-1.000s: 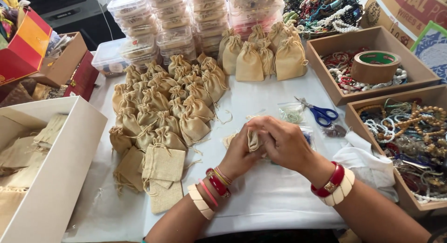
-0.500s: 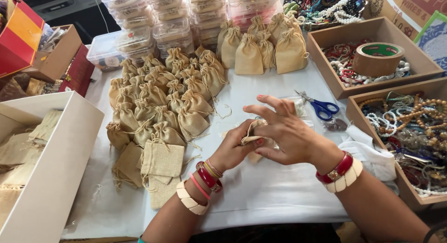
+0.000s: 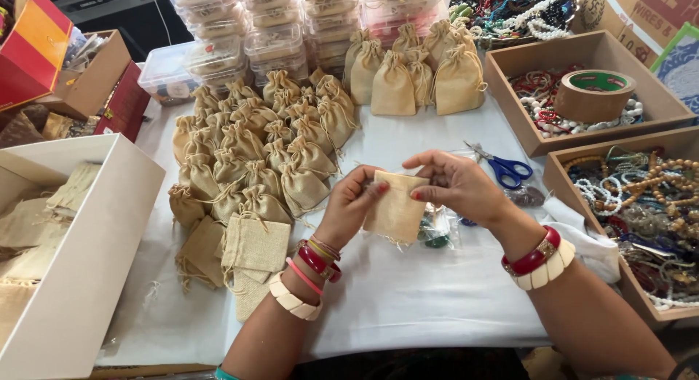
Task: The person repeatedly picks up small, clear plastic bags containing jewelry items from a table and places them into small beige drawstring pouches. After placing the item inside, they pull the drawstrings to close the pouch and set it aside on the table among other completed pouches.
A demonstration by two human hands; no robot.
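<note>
White cloth covered the work table (image 3: 408, 307), which was crowded on every side. At the far left stood a white box (image 3: 95, 256) holding flat, unfilled burlap pouches, with a brown cardboard box (image 3: 91, 85) and a red carton behind it. Next came a dense group of filled, tied burlap bags (image 3: 255, 161), with several flat pouches (image 3: 251, 245) lying at its near edge (drawstrings trailing loose). Stacked clear plastic containers (image 3: 247, 38) lined the back. At the centre, the left hand (image 3: 353, 205) pinched the upper left corner of a small burlap pouch (image 3: 395, 209) between thumb and fingers, and the right hand (image 3: 459, 185) gripped the pouch's upper right edge in the same way; the pouch hung above the cloth, held flat between both hands. Both wrists carried red and cream bangles. Just beyond the right hand lay blue-handled scissors (image 3: 510, 169). At the right, one wooden tray (image 3: 582, 96) held a roll of brown tape (image 3: 593, 96) among beads, and a nearer tray (image 3: 626, 205) held mixed bead strings.
</note>
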